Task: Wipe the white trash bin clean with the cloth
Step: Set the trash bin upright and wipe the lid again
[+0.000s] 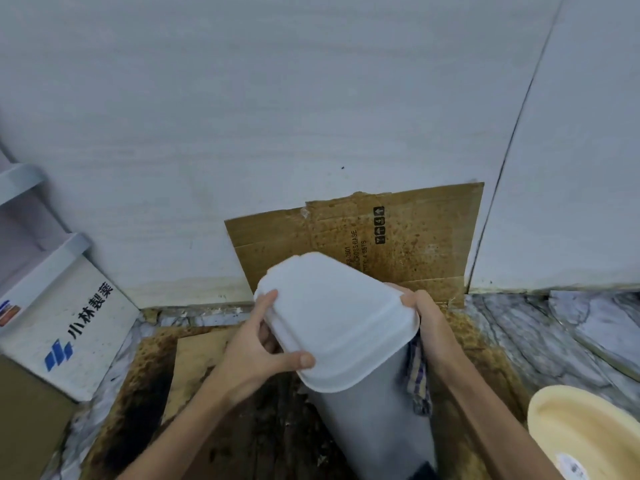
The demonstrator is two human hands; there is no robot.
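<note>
The white trash bin [367, 420] stands tilted at the centre, its white lid [332, 317] facing me. My left hand [263, 348] grips the lid's left edge, thumb lying across the front rim. My right hand [429, 320] grips the lid's right edge and pins a checked cloth [419, 379] against the bin's right side. The cloth hangs down below that hand. Part of my right hand's fingers is hidden behind the lid.
Stained cardboard [408, 244] leans on the grey wall behind the bin, and more dirty cardboard [194, 362] covers the floor under it. A white box with blue print [69, 337] stands at the left. A cream round basin [588, 434] sits at the lower right on marble floor [561, 327].
</note>
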